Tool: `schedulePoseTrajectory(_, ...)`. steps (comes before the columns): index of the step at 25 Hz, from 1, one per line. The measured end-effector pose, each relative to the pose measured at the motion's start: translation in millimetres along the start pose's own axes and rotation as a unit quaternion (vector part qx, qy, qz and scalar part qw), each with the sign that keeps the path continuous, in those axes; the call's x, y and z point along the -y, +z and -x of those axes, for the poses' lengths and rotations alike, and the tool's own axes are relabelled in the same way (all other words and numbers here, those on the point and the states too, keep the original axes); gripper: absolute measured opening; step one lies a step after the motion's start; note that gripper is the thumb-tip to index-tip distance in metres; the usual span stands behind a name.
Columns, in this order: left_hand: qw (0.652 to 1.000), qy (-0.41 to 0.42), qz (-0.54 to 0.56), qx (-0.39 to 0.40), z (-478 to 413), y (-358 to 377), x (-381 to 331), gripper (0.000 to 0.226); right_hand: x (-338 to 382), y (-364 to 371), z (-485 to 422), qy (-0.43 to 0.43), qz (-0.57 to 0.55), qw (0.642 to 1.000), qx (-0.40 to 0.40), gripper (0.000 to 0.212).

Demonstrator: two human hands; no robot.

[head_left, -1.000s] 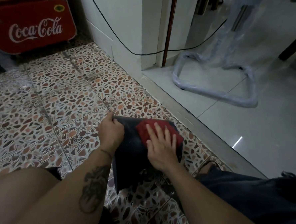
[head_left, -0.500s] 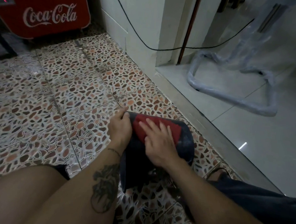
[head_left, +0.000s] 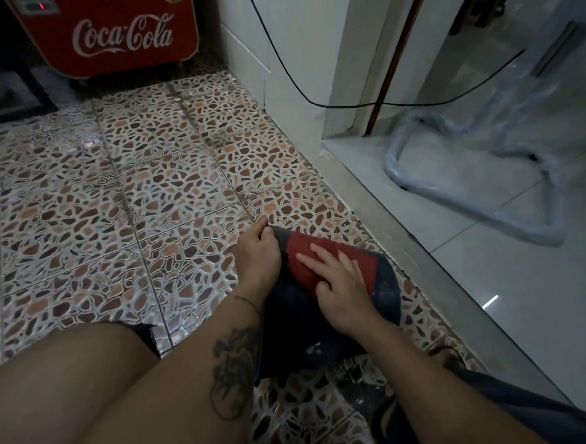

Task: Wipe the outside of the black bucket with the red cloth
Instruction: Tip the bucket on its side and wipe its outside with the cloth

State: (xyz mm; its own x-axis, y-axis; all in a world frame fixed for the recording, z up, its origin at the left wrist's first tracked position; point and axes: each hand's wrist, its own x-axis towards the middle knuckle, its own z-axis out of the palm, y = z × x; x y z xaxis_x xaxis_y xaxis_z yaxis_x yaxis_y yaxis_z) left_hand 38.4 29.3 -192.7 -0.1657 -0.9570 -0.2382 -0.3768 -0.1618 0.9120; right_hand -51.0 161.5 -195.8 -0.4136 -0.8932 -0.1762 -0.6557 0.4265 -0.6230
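The black bucket (head_left: 385,289) lies on its side on the patterned floor between my knees, its bottom end pointing away from me. My left hand (head_left: 257,257) grips the bucket's far left edge, thumb on top. The red cloth (head_left: 308,257) is spread flat over the bucket's upper side. My right hand (head_left: 341,286) presses on the cloth with fingers stretched out and slightly apart. Most of the bucket's near part is hidden by my arms.
A red Coca-Cola cooler (head_left: 101,28) stands at the far left. A white wall corner (head_left: 294,67) with a black cable (head_left: 326,102) rises ahead. A grey step (head_left: 430,261) leads to a glossy floor where a plastic-wrapped metal frame (head_left: 475,198) stands.
My right hand has slid the red cloth leftward over the bucket, toward my left hand; the cloth looks more spread out. The view has shifted down and to the left.
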Motion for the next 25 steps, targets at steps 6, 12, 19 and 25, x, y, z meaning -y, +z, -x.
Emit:
schedulePoseTrajectory(6,0.996,0.026,-0.068,-0.045,14,0,-20,0.027,-28,6,39,0.148,-0.007,0.987,-0.056,0.069)
schedulePoseTrajectory(12,0.983,0.099,-0.156,-0.017,12,-4,-13,0.034,-9,20,49,0.078,-0.010,0.996,-0.029,0.075)
schedulePoseTrajectory(19,0.938,0.265,-0.223,0.037,72,-25,31,0.053,-42,-16,6,0.210,0.001,0.976,-0.065,0.060)
schedulePoseTrajectory(25,0.975,0.156,-0.156,-0.001,47,-9,8,0.048,-1,-10,7,0.149,0.031,0.988,-0.037,0.058)
